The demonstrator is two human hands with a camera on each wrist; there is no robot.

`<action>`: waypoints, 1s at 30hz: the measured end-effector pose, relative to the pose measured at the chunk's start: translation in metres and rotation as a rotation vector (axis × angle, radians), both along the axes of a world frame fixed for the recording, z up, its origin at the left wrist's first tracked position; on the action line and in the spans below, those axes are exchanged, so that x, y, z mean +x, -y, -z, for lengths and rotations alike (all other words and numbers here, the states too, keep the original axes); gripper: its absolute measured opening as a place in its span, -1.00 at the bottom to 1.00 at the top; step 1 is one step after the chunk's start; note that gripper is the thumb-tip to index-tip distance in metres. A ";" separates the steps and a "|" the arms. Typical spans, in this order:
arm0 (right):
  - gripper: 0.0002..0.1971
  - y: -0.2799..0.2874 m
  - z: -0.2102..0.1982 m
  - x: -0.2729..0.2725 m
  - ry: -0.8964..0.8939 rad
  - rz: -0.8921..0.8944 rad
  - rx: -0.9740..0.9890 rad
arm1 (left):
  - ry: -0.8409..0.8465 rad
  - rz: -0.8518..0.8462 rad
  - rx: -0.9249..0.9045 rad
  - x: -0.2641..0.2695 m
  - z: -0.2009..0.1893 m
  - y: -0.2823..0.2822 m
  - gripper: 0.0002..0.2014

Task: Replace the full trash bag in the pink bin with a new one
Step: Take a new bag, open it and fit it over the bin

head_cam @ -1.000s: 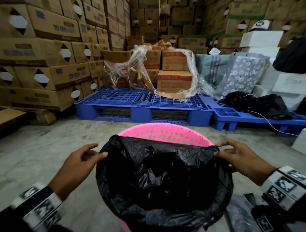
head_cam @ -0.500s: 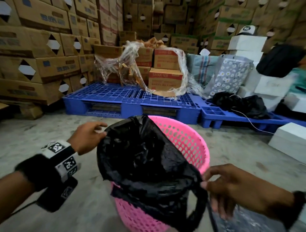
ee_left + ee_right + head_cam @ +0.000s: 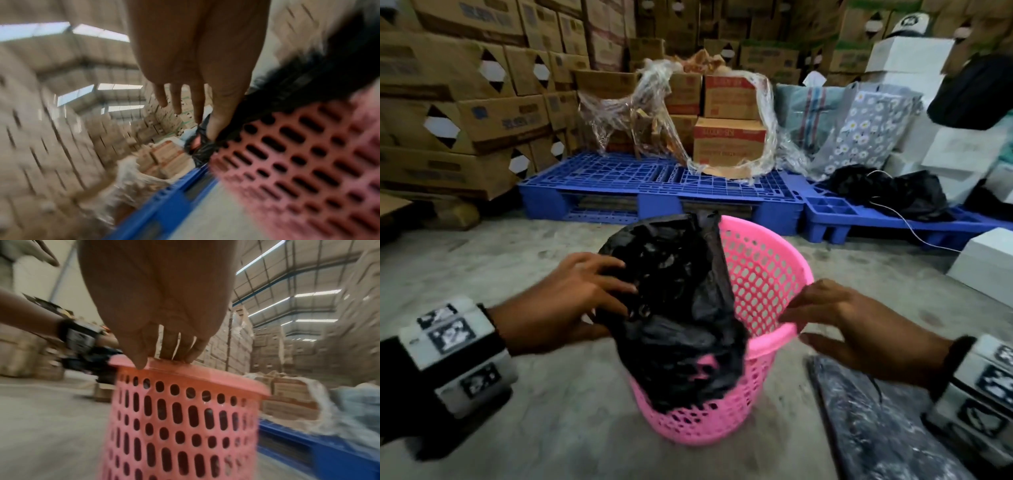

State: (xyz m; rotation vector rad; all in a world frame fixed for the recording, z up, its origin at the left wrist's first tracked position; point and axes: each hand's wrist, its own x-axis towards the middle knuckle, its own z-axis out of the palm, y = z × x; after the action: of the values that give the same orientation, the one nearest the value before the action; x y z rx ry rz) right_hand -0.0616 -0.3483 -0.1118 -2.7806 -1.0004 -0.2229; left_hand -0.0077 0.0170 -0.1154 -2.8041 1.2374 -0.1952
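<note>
From the head view we see the pink bin point(image 3: 763, 281) standing on the concrete floor, and we take it as our landmark. A black trash bag point(image 3: 681, 308) is draped over the bin's left and near rim, part of it hanging down the outside wall and part sagging inside, while the right half of the rim is bare. Our left hand point(image 3: 571, 301) lies against the bag at the bin's left side, its fingers spread and fairly straight, pressing the plastic rather than pinching it. Our right hand point(image 3: 856, 325) is at the bin's right near rim, fingers loosely curved with the tips on the rim. Just right of the bin, on the floor, lies a dark flat sheet point(image 3: 876, 428) — we cannot tell what it is.

In the left wrist view, blurred, the left hand point(image 3: 195, 68) shows straight fingers pointing past the bin point(image 3: 308, 170), with the bag point(image 3: 298, 91) bunched along the rim beside the thumb.

In the right wrist view the right hand point(image 3: 160, 313) touches the top of the rim of the bin point(image 3: 185, 418) with its fingertips point(image 3: 139, 361); it holds no bag.

We judge the step in hand to be fitting the bag to the bin. The next move calls for taking up the free edge and stretching it over the bare right rim — evenly, so the left side does not slip off.
</note>
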 end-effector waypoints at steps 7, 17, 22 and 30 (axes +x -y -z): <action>-0.58 -0.050 -0.001 -0.019 -0.154 -0.178 0.076 | 0.061 -0.301 -0.079 0.029 -0.011 -0.002 -0.52; -0.53 -0.027 -0.005 -0.019 -0.121 0.006 0.025 | -0.248 -0.228 -0.289 -0.033 0.012 0.031 -0.17; -0.38 -0.077 0.011 -0.020 -0.104 0.009 -0.021 | -0.180 -0.256 -0.271 -0.015 0.012 0.026 -0.13; -0.46 -0.045 -0.022 0.064 -0.063 0.249 -0.239 | -0.144 -0.168 -0.332 -0.011 0.011 0.012 -0.61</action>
State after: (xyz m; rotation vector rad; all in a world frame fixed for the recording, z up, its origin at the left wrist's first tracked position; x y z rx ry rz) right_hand 0.0020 -0.3028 -0.0893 -3.1063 -0.7049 -0.0493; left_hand -0.0189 0.0046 -0.1266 -3.2420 1.0739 -0.2083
